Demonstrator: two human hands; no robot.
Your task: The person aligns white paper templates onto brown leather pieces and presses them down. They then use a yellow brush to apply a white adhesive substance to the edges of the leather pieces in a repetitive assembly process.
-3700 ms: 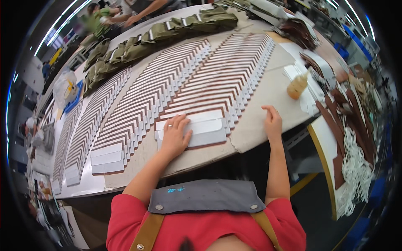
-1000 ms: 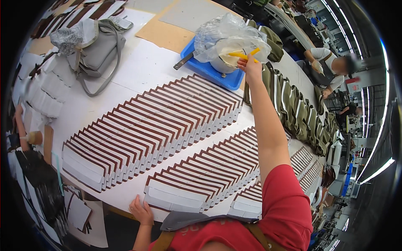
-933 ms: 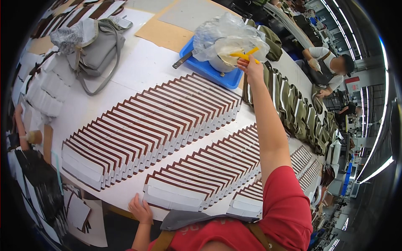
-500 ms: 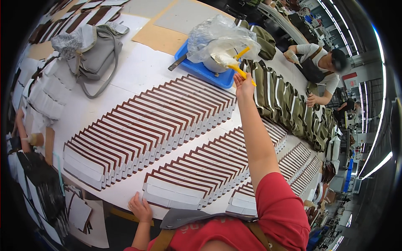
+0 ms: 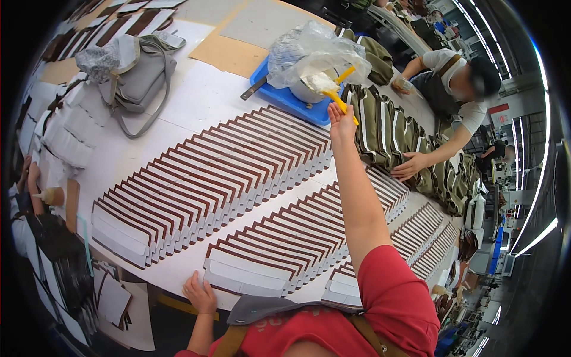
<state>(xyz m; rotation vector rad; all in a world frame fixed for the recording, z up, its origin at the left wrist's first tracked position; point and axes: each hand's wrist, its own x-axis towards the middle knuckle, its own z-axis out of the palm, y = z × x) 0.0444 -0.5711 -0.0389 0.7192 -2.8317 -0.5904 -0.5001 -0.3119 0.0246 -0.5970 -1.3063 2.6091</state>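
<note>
1. Right hand (image 5: 341, 126) stretched out, and I've got fingers closed round a yellow-handled tool (image 5: 339, 103)!
2. Its far end sits at the mouth of a pale tub (image 5: 303, 93), right by white paste (image 5: 320, 82); whether it's touching, I can't tell.
3. A second yellow tool (image 5: 345, 74) leans there too, with a crumpled clear plastic bag (image 5: 294, 56) bunched around the tub.
4. All that rides on a blue tray (image 5: 313, 114), at the far end of my long row of overlapping white, brown-edged panels (image 5: 214, 184).
5. Down at the near edge of the table (image 5: 172, 276), my left hand (image 5: 200, 296) rests, fingers loosely parted, just beside another overlapping row (image 5: 285, 238).
6. Over to the right, a co-worker's hand (image 5: 410, 166) lies on the olive fabric pieces (image 5: 397, 128)!
</note>
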